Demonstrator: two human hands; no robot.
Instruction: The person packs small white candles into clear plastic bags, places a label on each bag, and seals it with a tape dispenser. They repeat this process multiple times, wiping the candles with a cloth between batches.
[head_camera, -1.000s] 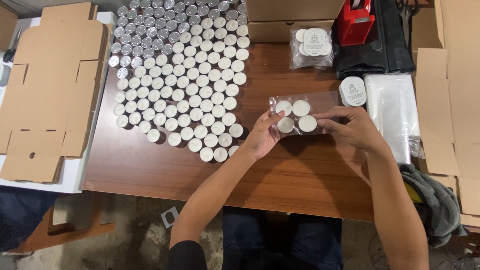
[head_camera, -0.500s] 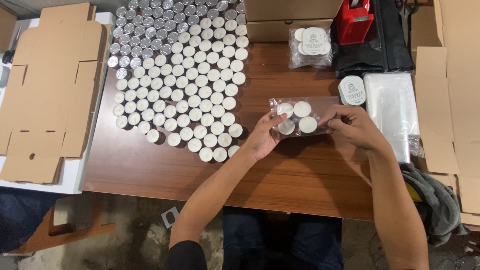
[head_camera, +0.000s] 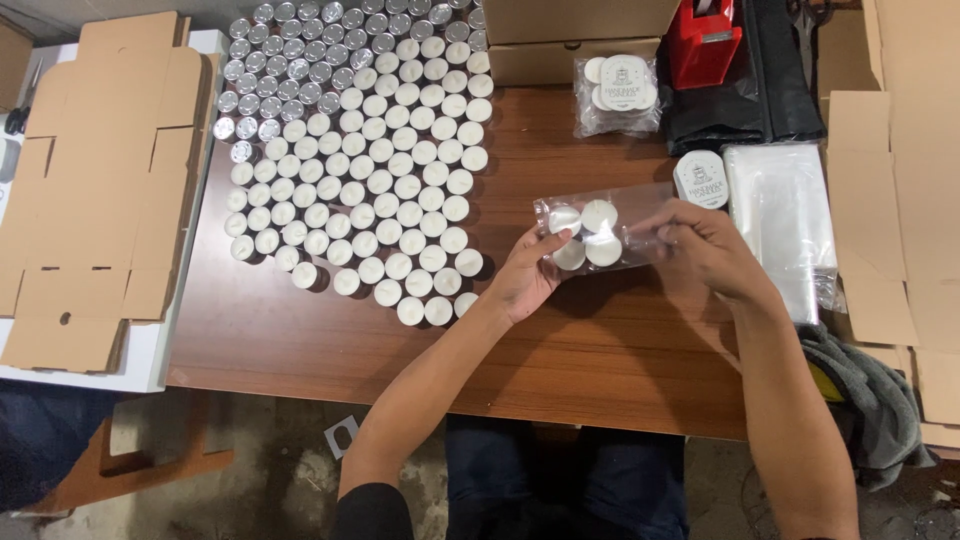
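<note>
A clear plastic bag (head_camera: 628, 222) with several white tealight candles (head_camera: 598, 215) inside is held just above the brown table (head_camera: 330, 340). My left hand (head_camera: 528, 275) grips the bag's closed end from below, fingers against the candles. My right hand (head_camera: 705, 250) pinches the bag's open end on the right. Many loose tealights (head_camera: 360, 160) stand in rows on the table to the left of my hands.
A filled candle bag (head_camera: 618, 92) lies at the back, next to a red tape dispenser (head_camera: 702, 40). A round label sticker (head_camera: 700, 180) and a stack of clear bags (head_camera: 785, 220) sit at right. Flat cardboard blanks (head_camera: 95, 180) lie at left, with cardboard boxes (head_camera: 570, 35) at the back.
Both hands have shifted slightly while holding the bag; the candles inside have settled closer together toward the left end.
</note>
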